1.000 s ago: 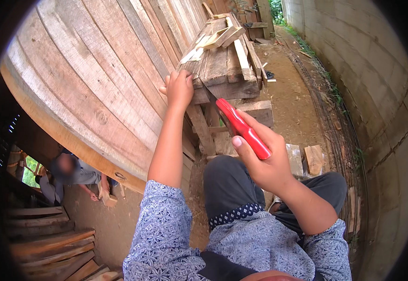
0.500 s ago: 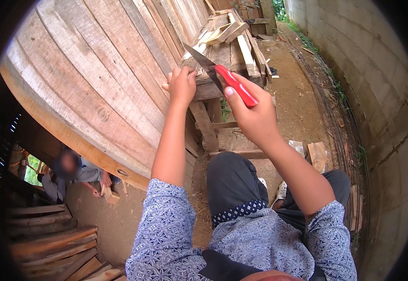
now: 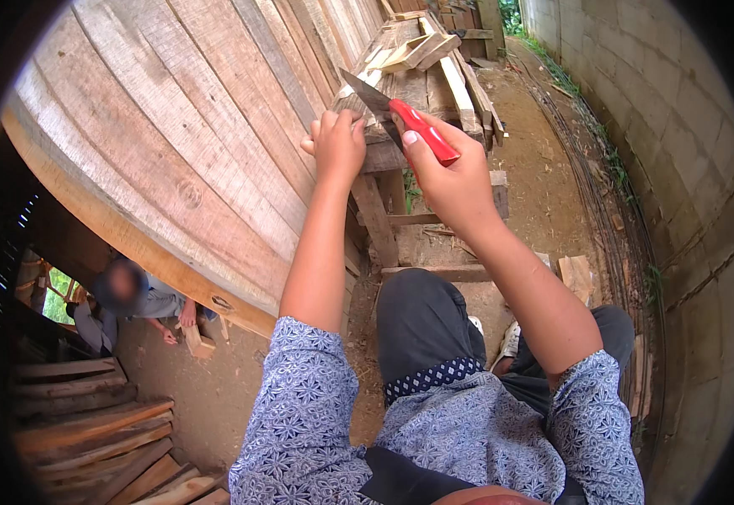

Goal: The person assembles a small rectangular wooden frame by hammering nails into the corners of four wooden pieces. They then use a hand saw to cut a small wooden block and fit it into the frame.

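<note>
My right hand (image 3: 449, 172) grips a handsaw by its red handle (image 3: 426, 133). The saw's dark metal blade (image 3: 373, 99) slants up and to the left over the near end of a rough wooden bench (image 3: 381, 158). Beside the blade, on its left, my left hand (image 3: 338, 145) is closed, with bent fingers pressed down at the bench's near left corner. What lies under those fingers is hidden, and whether the blade touches wood cannot be made out.
Loose boards and offcuts (image 3: 421, 52) lie along the bench. A plank wall (image 3: 173, 151) stands close on the left, a block wall (image 3: 678, 168) on the right. Stacked timber (image 3: 97, 433) fills the lower left, where another person (image 3: 152, 299) handles a wooden piece. Long rods (image 3: 611, 227) line the ground.
My right hand and the saw have slid forward, away from me, a little against the bench. My left hand stays at the corner. The whole view has shifted slightly.
</note>
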`<state>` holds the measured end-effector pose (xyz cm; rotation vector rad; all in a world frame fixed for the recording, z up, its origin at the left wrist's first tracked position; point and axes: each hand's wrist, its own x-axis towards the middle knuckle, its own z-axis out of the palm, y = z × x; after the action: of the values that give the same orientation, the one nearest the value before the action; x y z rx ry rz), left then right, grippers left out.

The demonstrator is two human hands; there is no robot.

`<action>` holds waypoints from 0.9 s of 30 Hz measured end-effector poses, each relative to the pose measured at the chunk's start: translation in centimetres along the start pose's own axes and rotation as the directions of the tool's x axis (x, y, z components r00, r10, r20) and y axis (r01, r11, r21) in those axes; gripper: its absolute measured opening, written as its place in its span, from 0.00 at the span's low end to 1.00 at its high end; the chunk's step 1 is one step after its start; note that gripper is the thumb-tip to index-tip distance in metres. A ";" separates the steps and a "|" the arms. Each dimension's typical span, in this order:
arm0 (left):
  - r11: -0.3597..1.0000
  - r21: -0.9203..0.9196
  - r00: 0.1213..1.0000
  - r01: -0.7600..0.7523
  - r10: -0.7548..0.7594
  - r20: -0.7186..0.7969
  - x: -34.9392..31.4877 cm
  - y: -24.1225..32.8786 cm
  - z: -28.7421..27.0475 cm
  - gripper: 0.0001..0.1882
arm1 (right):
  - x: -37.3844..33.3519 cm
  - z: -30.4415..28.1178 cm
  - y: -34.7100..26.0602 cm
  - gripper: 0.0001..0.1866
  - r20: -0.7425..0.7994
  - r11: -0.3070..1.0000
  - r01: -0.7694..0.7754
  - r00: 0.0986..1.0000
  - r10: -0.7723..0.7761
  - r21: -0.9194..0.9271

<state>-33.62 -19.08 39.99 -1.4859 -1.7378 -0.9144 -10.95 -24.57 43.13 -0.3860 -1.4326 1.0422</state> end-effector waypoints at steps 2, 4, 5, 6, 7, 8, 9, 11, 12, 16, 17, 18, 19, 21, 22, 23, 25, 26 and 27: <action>1.000 -0.007 1.000 0.016 -0.016 0.010 0.0 0.3 -0.1 0.05 | 0.0 0.1 -0.3 0.17 -0.011 1.000 -0.010 1.000 0.010 0.004; 1.000 -0.010 1.000 0.025 -0.024 0.017 0.0 0.7 -0.1 0.05 | 0.1 0.2 0.1 0.17 -0.040 1.000 0.011 0.999 -0.011 0.000; 1.000 -0.003 1.000 0.024 -0.024 0.018 0.0 0.6 -0.2 0.05 | 0.1 0.4 0.2 0.17 -0.055 1.000 0.022 0.998 -0.021 0.002; 1.000 0.005 1.000 0.023 -0.023 0.018 0.0 0.6 -0.2 0.05 | 0.1 0.5 0.2 0.17 -0.054 0.999 0.030 0.998 -0.031 -0.016; 1.000 0.006 1.000 0.025 -0.025 0.019 0.0 0.5 -0.2 0.05 | 0.0 0.5 0.1 0.18 -0.052 0.999 0.039 0.998 -0.041 -0.033; 1.000 0.005 0.999 0.027 -0.027 0.021 0.0 0.6 -0.3 0.05 | -0.1 0.5 0.1 0.18 -0.051 0.997 0.047 0.997 -0.050 -0.053; 1.000 0.004 0.999 0.029 -0.029 0.024 0.0 0.6 -0.3 0.05 | -0.1 0.4 0.1 0.18 -0.035 0.997 0.052 0.998 -0.054 -0.060; 1.000 0.005 0.999 0.029 -0.030 0.024 -0.1 0.7 -0.2 0.05 | -0.1 0.2 0.1 0.18 -0.001 0.995 0.060 0.998 -0.061 -0.074; 1.000 0.005 0.999 0.031 -0.031 0.024 -0.1 0.7 -0.1 0.05 | -0.2 0.2 0.0 0.18 -0.001 0.995 0.059 0.998 -0.059 -0.080; 0.999 0.024 0.999 0.022 -0.023 0.035 0.1 0.6 -0.5 0.05 | -0.5 0.1 -1.5 0.18 0.034 0.996 0.026 0.999 -0.024 -0.083; 1.000 0.021 0.999 0.022 -0.023 0.035 0.1 0.6 -0.5 0.05 | -0.6 0.1 -1.8 0.19 0.056 0.996 0.014 0.998 -0.009 -0.089; 1.000 0.018 0.999 0.021 -0.022 0.036 0.2 0.7 -0.4 0.05 | -0.9 -0.1 -2.1 0.19 0.062 0.995 0.027 0.998 -0.021 -0.094; 0.999 0.034 0.999 0.021 -0.022 0.034 0.3 0.9 -0.3 0.05 | -1.2 -0.2 -2.3 0.20 0.068 0.994 0.041 0.997 -0.035 -0.100; 0.997 0.069 0.999 0.032 -0.035 0.040 0.0 1.2 0.0 0.05 | -2.2 -0.7 -2.9 0.21 0.097 0.991 0.024 0.995 -0.011 -0.133; 0.997 0.064 0.999 0.031 -0.033 0.043 0.1 1.3 0.1 0.06 | -2.6 -1.2 -3.5 0.21 0.115 0.987 0.001 0.993 0.018 -0.163; 0.998 0.057 0.998 0.030 -0.033 0.047 0.2 1.3 0.1 0.06 | -3.2 -1.7 -3.9 0.22 0.131 0.981 -0.023 0.990 0.049 -0.194; 0.999 0.029 0.997 0.031 -0.033 0.071 0.7 1.7 0.3 0.06 | -4.8 -3.2 -4.2 0.23 0.098 0.980 -0.016 0.995 0.036 -0.197; 0.999 0.017 0.995 0.040 -0.042 0.093 0.8 1.5 0.1 0.06 | -5.9 -3.9 -4.3 0.24 0.089 0.981 -0.015 0.995 0.033 -0.192; 0.998 0.013 0.992 0.057 -0.058 0.113 0.7 0.9 0.1 0.07 | -7.1 -4.8 -5.0 0.26 0.112 0.978 -0.104 0.986 0.125 -0.181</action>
<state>-32.84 -18.54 40.57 -1.5146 -1.8721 -0.8646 -3.46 -30.99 41.81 -0.5443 -1.6342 1.0506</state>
